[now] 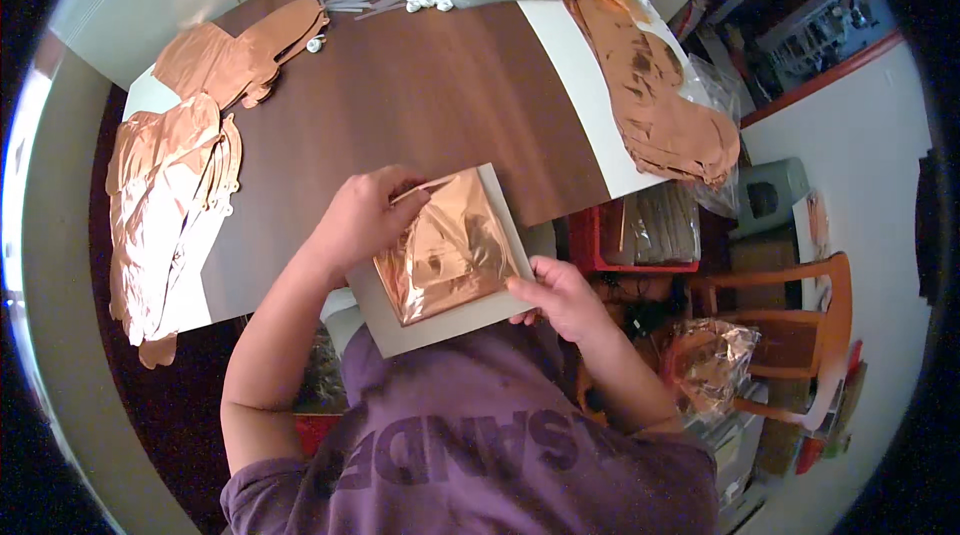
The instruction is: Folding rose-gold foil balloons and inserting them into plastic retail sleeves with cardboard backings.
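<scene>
Left hand (372,213) back up, fingers (402,176) curled, thumb (411,205) stretched rightward; left forearm (283,330) slants up from bent elbow (246,407). Right hand (562,299) lower, pinching, thumb over fingers; right forearm (628,375) angles in from lower right.

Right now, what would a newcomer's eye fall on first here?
First, the shiny copper-coloured foil square near the centre, on a flat grey rectangular board whose right edge the right hand grips, the left hand at the foil's upper left. Next, the glossy copper-coloured sheets piled at the left end of the brown wood-grained table.
</scene>
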Motion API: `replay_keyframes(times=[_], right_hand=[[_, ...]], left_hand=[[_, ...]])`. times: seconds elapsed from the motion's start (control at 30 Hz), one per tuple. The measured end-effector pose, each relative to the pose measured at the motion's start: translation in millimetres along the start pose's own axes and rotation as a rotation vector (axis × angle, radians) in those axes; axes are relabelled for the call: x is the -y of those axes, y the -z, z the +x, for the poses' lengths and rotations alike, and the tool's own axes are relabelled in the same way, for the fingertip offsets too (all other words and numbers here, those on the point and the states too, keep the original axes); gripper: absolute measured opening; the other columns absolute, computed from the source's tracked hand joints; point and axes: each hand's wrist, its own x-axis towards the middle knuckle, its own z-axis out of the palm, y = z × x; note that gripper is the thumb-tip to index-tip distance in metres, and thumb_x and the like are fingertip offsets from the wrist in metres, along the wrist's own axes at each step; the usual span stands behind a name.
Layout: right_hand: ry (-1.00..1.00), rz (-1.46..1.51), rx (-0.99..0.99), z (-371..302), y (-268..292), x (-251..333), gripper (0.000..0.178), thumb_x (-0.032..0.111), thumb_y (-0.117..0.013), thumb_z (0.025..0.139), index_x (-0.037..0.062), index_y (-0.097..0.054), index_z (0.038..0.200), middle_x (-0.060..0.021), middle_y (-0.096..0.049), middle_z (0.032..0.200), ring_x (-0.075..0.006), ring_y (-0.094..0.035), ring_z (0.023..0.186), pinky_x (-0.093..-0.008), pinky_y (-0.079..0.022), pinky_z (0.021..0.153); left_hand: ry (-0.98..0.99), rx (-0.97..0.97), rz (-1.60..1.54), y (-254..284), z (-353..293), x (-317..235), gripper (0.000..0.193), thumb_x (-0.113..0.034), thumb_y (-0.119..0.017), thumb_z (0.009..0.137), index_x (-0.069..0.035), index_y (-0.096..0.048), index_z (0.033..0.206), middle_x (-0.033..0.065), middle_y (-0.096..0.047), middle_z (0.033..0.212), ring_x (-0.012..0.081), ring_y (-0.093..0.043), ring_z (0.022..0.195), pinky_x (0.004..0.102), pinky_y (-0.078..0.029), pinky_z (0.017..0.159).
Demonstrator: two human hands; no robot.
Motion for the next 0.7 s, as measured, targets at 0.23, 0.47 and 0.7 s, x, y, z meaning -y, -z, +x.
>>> replay_keyframes(times=[0.23, 0.47, 0.7], right_hand=[[0.174, 0.005, -0.017, 22, -2, 19, 0.017, 0.021, -0.061, 0.094, 0.0056, -0.061, 0.102, -0.0022, -0.067, 0.082, -0.0089, -0.063, 0.064, -0.0213, -0.047, 0.055], [0.142, 0.040, -0.034, 31, -6, 12, 0.017, 0.019, -0.060, 0.094, 0.0057, -0.060, 0.105, -0.0030, -0.068, 0.091, -0.0088, -0.062, 0.074, -0.0227, -0.049, 0.056], [0.152, 0.007, -0.093, 32, -11, 14, 0.018, 0.017, -0.060, 0.094, 0.0041, -0.060, 0.107, -0.0030, -0.068, 0.091, -0.0087, -0.061, 0.072, -0.0236, -0.050, 0.055]], left_hand=[[-0.007, -0.089, 0.091, 20, 8, 1, 0.030, -0.025, -0.065, 0.087, 0.000, -0.067, 0.102, 0.0183, -0.069, 0.089, 0.0322, -0.067, 0.082, 0.0391, -0.053, 0.074], [-0.043, -0.089, 0.094, 16, 10, 24, 0.029, -0.026, -0.063, 0.091, 0.000, -0.068, 0.102, 0.0156, -0.069, 0.084, 0.0272, -0.069, 0.068, 0.0369, -0.054, 0.064], [-0.194, -0.227, 0.423, 8, 21, 6, 0.041, -0.041, -0.070, 0.080, -0.003, -0.067, 0.096, 0.0160, -0.061, 0.087, 0.0375, -0.061, 0.084, 0.0447, -0.050, 0.077]])
